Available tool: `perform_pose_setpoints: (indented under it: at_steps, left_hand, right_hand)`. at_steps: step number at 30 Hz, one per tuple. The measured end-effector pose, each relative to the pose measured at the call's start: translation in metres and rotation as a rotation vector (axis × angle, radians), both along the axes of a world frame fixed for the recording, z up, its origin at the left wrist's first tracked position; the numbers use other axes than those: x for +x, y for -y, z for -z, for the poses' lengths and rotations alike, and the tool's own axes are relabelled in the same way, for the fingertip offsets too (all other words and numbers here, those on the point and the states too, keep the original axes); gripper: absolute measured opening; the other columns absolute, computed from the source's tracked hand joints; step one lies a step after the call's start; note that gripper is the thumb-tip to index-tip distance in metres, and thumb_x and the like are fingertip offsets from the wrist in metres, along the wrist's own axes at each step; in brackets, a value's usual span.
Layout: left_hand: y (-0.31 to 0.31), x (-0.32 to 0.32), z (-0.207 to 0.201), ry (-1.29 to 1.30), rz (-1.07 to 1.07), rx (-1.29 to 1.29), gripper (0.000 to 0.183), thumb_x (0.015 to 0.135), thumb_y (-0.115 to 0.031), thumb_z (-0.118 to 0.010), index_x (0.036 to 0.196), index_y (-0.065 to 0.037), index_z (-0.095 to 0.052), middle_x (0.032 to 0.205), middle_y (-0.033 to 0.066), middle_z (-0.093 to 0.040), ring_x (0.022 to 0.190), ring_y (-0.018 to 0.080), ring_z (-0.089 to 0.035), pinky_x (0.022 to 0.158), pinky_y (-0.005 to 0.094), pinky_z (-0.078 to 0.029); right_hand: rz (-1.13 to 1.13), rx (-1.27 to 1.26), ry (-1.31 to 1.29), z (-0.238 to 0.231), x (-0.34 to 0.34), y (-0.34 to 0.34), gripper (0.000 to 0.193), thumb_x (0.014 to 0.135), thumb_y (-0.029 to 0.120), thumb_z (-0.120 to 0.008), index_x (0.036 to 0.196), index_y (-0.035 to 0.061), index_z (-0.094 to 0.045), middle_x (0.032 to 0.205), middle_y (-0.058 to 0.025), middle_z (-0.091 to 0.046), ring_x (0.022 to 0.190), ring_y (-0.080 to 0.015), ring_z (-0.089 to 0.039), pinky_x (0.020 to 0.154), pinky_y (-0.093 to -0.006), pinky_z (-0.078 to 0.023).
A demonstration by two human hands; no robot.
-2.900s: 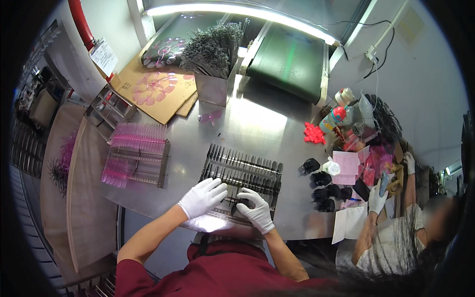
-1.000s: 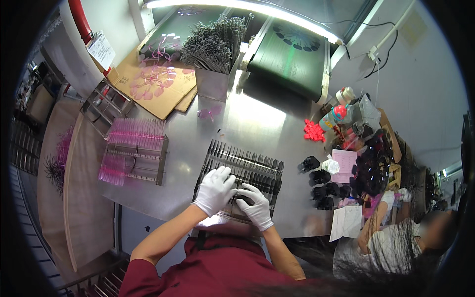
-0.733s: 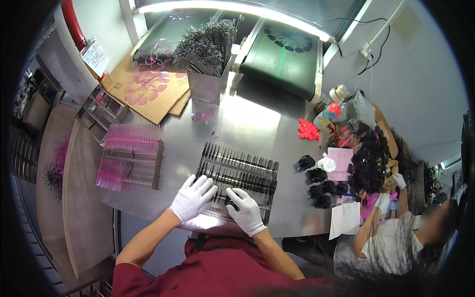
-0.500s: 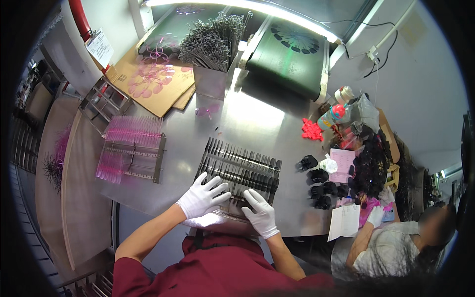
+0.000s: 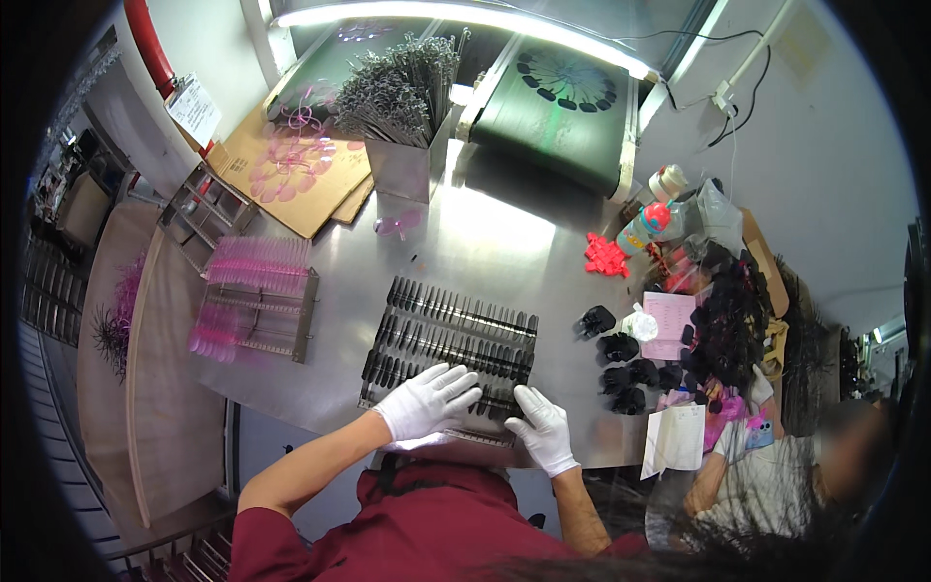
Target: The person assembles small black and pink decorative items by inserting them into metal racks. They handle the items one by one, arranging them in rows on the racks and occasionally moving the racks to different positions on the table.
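Near the front edge of the metal table stands a rack (image 5: 449, 328) filled with rows of slender, dark, flat pieces. My left hand (image 5: 428, 401), in a white glove, lies over the rack's front row with its fingers stretched toward the right. It hides the pieces beneath it. At the rack's right front corner is my right hand (image 5: 545, 430), gloved too, with thumb and fingers apart and the fingertips close to the end pieces. I see nothing held in either hand.
Left on the table is a second rack (image 5: 306, 315) with clear pink pieces. Behind stand a metal box (image 5: 399, 171) of wire hooks and a dark conveyor belt (image 5: 553, 136). To the right lie black pieces (image 5: 621, 347), red pieces (image 5: 605, 254) and a bottle (image 5: 644, 229); a person (image 5: 766, 485) sits there.
Both my hands have moved to the right across the rack, the left now farther over the front row. The rack appears slightly farther left. The other person's hand has shifted.
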State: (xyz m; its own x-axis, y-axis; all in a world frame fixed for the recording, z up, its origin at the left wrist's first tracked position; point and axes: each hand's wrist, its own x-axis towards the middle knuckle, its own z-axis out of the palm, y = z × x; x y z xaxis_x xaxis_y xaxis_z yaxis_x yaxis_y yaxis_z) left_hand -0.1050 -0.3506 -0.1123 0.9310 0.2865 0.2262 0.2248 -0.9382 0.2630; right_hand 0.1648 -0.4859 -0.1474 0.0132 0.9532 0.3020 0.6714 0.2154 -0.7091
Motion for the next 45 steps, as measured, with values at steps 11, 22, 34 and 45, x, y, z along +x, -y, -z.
perform_pose_setpoints:
  at_steps: [11, 22, 34, 45]
  left_hand:
    - [0.014, 0.019, 0.0, -0.053, 0.004, -0.018, 0.062, 0.09, -0.031, -0.073, 0.145, -0.007, -0.06, 0.147, 0.0132, -0.06, 0.143, 0.0324, -0.052, 0.123, 0.0499, -0.039]
    - [0.043, 0.057, 0.026, 0.186, 0.033, -0.101, 0.05, 0.097, -0.018, -0.058, 0.145, -0.004, -0.058, 0.148, 0.0143, -0.062, 0.144, 0.0305, -0.055, 0.124, 0.0479, -0.04]
    - [0.06, 0.075, 0.039, 0.14, 0.008, -0.865, 0.033, 0.108, -0.02, -0.05, 0.135, -0.006, -0.064, 0.129, 0.0146, -0.069, 0.128, 0.0324, -0.063, 0.114, 0.0421, -0.045]
    - [0.066, -0.035, 0.033, 0.315, 0.166, -0.206, 0.031, 0.093, -0.013, -0.062, 0.121, -0.002, -0.07, 0.113, 0.0165, -0.072, 0.111, 0.0331, -0.071, 0.1, 0.0451, -0.055]
  right_hand:
    - [-0.167, -0.125, 0.128, -0.003, 0.022, 0.002, 0.08, 0.078, 0.011, -0.09, 0.15, 0.0007, -0.057, 0.141, -0.0229, -0.065, 0.128, -0.0397, -0.065, 0.109, -0.0439, -0.056]
    - [-0.003, -0.413, -0.097, -0.039, 0.029, -0.002, 0.09, 0.077, 0.002, -0.091, 0.158, 0.0041, -0.052, 0.146, -0.0138, -0.066, 0.126, -0.0249, -0.07, 0.109, -0.0344, -0.055]
    - [-0.225, -0.097, 0.142, -0.051, -0.104, -0.103, 0.08, 0.077, 0.025, -0.094, 0.145, -0.0012, -0.061, 0.13, -0.024, -0.072, 0.119, -0.0375, -0.072, 0.104, -0.0431, -0.057]
    - [-0.254, 0.004, 0.347, -0.032, -0.122, -0.1, 0.074, 0.079, 0.031, -0.087, 0.137, -0.0075, -0.061, 0.106, -0.0211, -0.074, 0.097, -0.0363, -0.073, 0.089, -0.0458, -0.058]
